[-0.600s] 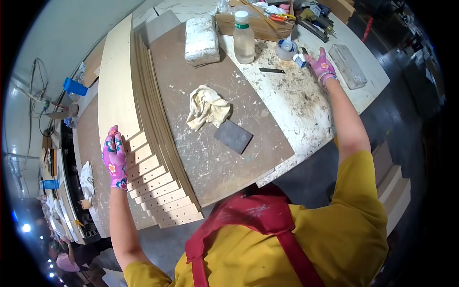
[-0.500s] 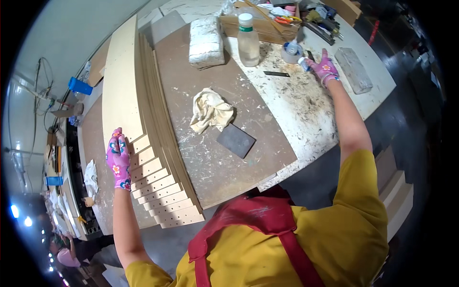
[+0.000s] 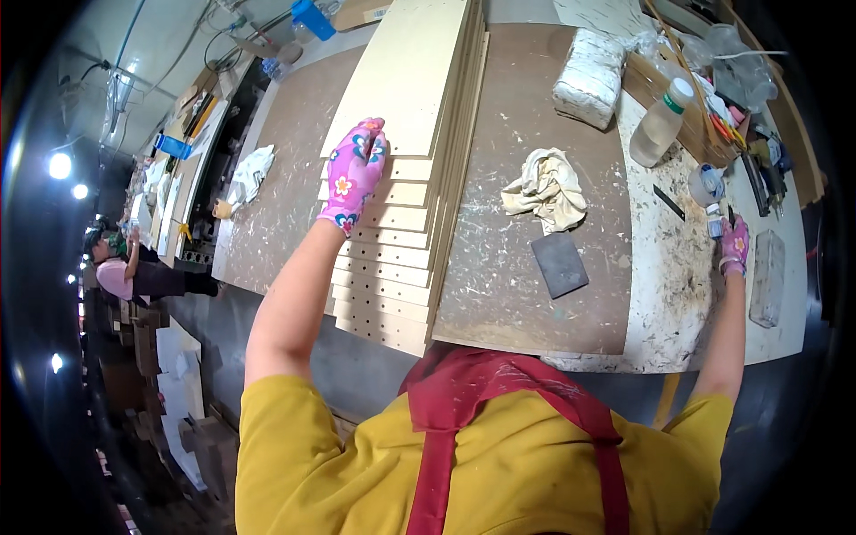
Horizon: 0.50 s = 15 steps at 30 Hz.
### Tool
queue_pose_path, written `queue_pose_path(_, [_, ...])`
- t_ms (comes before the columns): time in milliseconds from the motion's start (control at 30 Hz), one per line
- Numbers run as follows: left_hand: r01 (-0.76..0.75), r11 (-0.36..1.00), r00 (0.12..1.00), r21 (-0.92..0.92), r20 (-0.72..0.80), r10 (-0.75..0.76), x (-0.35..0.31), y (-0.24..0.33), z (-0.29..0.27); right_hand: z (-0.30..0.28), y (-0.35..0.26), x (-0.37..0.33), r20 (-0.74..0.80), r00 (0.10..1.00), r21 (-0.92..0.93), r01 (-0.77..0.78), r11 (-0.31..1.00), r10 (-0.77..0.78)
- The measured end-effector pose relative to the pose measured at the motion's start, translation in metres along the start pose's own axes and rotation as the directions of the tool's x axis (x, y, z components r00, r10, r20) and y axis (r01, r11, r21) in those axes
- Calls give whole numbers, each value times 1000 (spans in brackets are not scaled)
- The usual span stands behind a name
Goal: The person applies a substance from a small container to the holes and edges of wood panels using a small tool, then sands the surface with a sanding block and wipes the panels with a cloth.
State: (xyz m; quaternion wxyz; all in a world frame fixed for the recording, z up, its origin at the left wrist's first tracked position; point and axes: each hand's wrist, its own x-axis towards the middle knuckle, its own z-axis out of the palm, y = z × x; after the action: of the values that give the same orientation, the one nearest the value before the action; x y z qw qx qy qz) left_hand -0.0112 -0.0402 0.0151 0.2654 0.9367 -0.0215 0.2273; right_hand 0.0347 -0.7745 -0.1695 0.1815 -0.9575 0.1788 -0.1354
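Boards [image 3: 392, 80] are still touched, unlifted, by the unclenched left hand [image 3: 355, 176]; the right hand [image 3: 735, 246], spread earlier, is now narrowed beside the container [image 3: 715, 226], its grip unclear

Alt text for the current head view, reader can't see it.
A person's gloved left hand is over a stepped stack of pale boards on a bench; the gloved right hand is beside a small blue-and-white container. Between the hands lie a crumpled rag and a dark block.
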Motion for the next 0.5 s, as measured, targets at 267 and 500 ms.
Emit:
queue_pose_path(267, [-186,957,983,-223,-38,182,-10,62,-18,-91,-139,-95,102,917,236,354,905,-386])
queue_pose_path(500, [23,791,860,-611,415,296,-126,157,57,-133,-339,-216,189,645,543,560,626,-741])
